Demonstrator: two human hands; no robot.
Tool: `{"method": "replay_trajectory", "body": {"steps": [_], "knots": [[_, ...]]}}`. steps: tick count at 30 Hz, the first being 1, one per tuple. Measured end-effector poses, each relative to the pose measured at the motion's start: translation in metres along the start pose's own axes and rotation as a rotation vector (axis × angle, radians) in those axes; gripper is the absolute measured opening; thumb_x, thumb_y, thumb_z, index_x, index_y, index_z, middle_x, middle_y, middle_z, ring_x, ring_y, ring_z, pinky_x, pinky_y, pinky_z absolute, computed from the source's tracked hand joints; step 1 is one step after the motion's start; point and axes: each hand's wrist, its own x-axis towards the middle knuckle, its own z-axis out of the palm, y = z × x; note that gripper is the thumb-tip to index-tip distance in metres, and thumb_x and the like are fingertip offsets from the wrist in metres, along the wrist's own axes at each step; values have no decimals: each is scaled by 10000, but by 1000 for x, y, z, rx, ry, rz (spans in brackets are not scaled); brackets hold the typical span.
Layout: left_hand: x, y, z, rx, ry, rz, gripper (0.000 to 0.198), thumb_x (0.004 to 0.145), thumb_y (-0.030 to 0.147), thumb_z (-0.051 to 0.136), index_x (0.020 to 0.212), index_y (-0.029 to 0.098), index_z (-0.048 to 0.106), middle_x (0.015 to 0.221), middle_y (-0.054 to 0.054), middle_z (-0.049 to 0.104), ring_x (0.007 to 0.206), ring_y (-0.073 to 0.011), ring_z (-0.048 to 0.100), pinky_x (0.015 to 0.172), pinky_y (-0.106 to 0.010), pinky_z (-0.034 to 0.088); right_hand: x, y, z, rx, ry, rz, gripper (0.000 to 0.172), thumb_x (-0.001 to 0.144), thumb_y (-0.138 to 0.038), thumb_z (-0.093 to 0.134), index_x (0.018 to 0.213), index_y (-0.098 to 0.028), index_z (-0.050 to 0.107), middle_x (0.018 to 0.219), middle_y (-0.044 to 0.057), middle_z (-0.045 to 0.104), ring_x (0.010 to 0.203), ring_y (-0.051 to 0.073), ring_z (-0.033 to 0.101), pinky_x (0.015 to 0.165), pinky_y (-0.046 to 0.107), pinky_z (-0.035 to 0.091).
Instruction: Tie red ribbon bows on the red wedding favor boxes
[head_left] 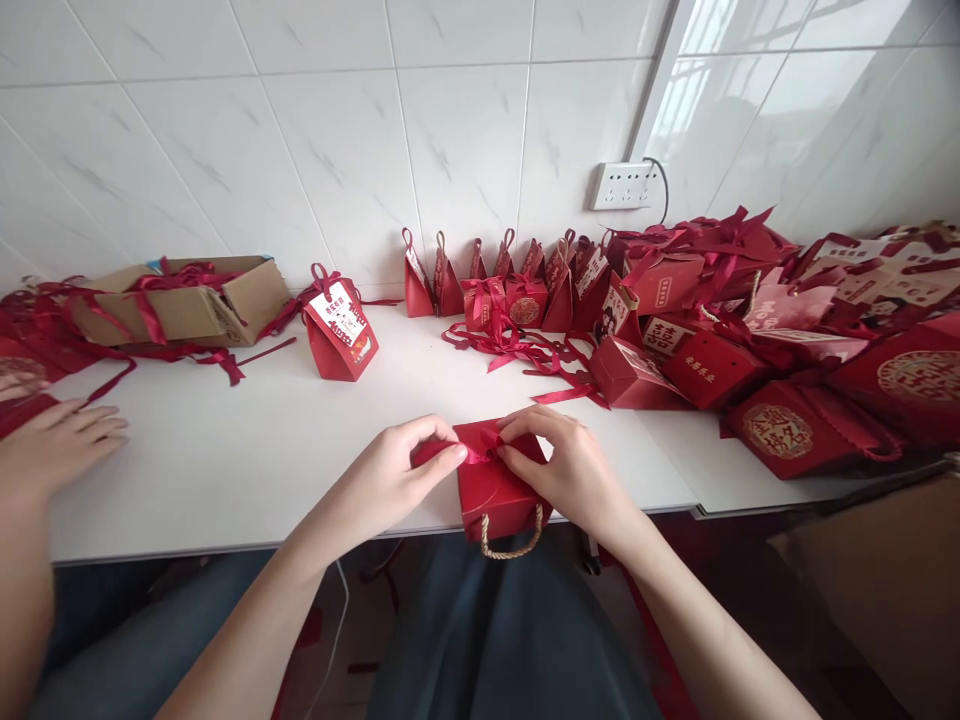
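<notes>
A small red gift box [501, 490] with a gold rope handle [511, 553] lies at the table's front edge, its handle hanging over the edge. Across its top runs a shiny red ribbon [477, 455], gathered near the middle. My left hand [409, 465] pinches the ribbon between thumb and fingers at the box's left side. On the right, my right hand [559, 460] pinches the ribbon close to its gathered centre, with the fingers resting over the box. Whether the ribbon is knotted there I cannot tell.
A tied red box [341, 335] stands upright left of centre. Behind it on the left is a cardboard tray [172, 320] of ribbons. Loose ribbons [517, 345] and heaped red boxes [705, 350] fill the back right. Another person's hand [67, 440] rests at far left.
</notes>
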Motion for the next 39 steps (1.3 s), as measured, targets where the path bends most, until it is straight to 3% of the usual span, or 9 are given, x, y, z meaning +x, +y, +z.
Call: {"method": "replay_trajectory", "body": {"steps": [5,12,18,23,29,35,39], "knots": [[10,13,-6,232,-25,213,224,889,342,437,844,232,628,898,-7,611,755,-153,564,685,-251,432,2,-5,3,28,7,82,93,788,-175,562,798,-230,636,824,-2,706,821,191,631,769,331,437],[26,33,-11,358,-75,383,260,876,201,397,893,242,653,942,-24,635,906,-189,565,749,-273,444,4,-2,8,12,29,68,159,778,-141,554,794,-239,679,805,9,702,795,195,617,735,331,425],[31,42,-20,372,-124,277,137,832,280,484,847,253,618,707,26,607,584,-147,527,527,-240,367,2,0,7,42,13,74,157,802,-171,570,828,-248,704,815,13,692,779,188,605,764,341,422],[24,39,-31,492,-183,335,237,766,119,474,839,271,641,856,17,605,650,-142,544,544,-227,351,3,-1,7,32,-3,85,145,805,-160,578,824,-237,699,825,11,691,787,186,596,858,388,402],[25,42,-30,486,-157,379,186,846,244,495,765,229,662,948,3,582,637,-117,529,579,-236,364,3,0,8,50,1,76,152,802,-156,576,834,-232,704,834,18,698,778,185,592,817,368,423],[42,44,-20,403,-227,414,261,882,305,441,741,203,636,792,7,598,635,-120,529,578,-235,377,4,4,9,68,-3,12,203,780,-87,547,733,-227,686,748,-1,681,770,176,578,758,314,433],[56,34,-15,325,-216,373,250,871,315,445,738,204,625,808,8,620,704,-137,563,625,-237,409,4,7,9,127,-29,-9,216,766,-62,550,698,-225,673,757,-10,691,777,170,577,750,289,437]]}}
